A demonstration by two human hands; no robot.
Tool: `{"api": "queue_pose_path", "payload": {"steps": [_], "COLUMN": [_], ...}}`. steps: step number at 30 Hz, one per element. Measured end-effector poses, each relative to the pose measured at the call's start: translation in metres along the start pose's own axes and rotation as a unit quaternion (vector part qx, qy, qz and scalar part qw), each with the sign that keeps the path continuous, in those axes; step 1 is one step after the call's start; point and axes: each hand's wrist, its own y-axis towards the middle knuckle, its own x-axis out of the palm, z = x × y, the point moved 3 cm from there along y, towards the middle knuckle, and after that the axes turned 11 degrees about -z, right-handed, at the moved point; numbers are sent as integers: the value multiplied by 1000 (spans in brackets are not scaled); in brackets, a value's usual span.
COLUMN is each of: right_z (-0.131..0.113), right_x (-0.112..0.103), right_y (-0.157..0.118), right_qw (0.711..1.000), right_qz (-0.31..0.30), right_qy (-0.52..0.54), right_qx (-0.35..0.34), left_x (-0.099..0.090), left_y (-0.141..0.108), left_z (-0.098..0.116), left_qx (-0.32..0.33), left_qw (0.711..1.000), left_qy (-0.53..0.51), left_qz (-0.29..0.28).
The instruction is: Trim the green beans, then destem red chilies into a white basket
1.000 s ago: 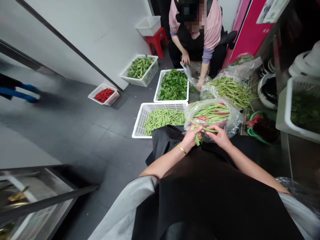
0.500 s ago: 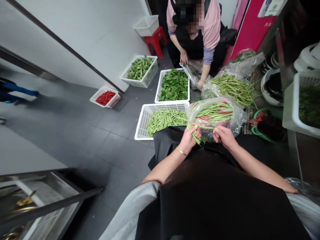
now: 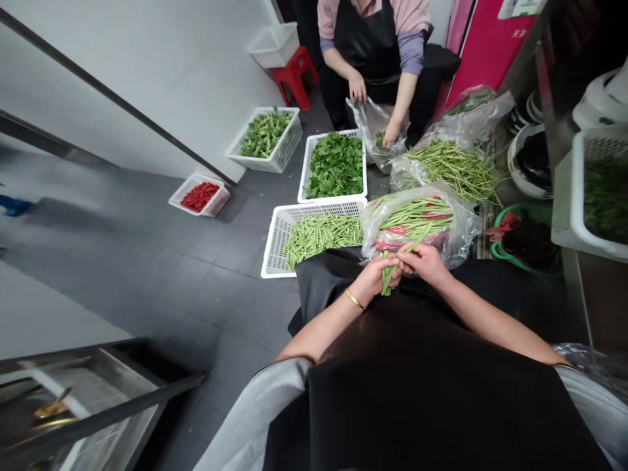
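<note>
My left hand [image 3: 381, 276] is closed round a small bunch of short green bean pieces [image 3: 387, 282]. Close against it, my right hand [image 3: 422, 261] pinches a long green bean [image 3: 420, 237] that slants up past the fingers. Just beyond both hands lies an open clear plastic bag [image 3: 468, 226] with long whole beans [image 3: 417, 216] and something red inside. To its left, a white perforated basket [image 3: 275, 239] holds a heap of cut beans [image 3: 321, 239].
A co-worker's hand [image 3: 391, 131] reaches into a plastic bag opposite me. White baskets of leafy greens [image 3: 336, 163], green stalks [image 3: 265, 133] and red pieces [image 3: 199, 196] stand on the floor [image 3: 235, 255]. A green tub [image 3: 500, 250] and a metal shelf [image 3: 579, 288] are on the right.
My right hand has come in against my left, and the bean that lay across level now slants upward. The co-worker sits more upright, one hand in the bag.
</note>
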Motion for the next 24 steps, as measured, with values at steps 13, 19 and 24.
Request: {"api": "queue_pose_path", "payload": {"steps": [13,19,24], "right_z": [5,-32,-20], "right_x": [19,-27,-16], "right_y": [-21,-15,-10], "right_qw": [934,946,956], "right_qz": [-179,-117,-201], "right_qy": [-303,-300,-210], "right_qx": [56,26,29], "left_x": [-5,3,8], "left_y": [-4,-11,-12], "left_z": [17,27,21], "left_qx": [129,109,105], "left_qw": [944,865,815], "left_qy": [262,483,564], "left_qz": [155,80,79]}}
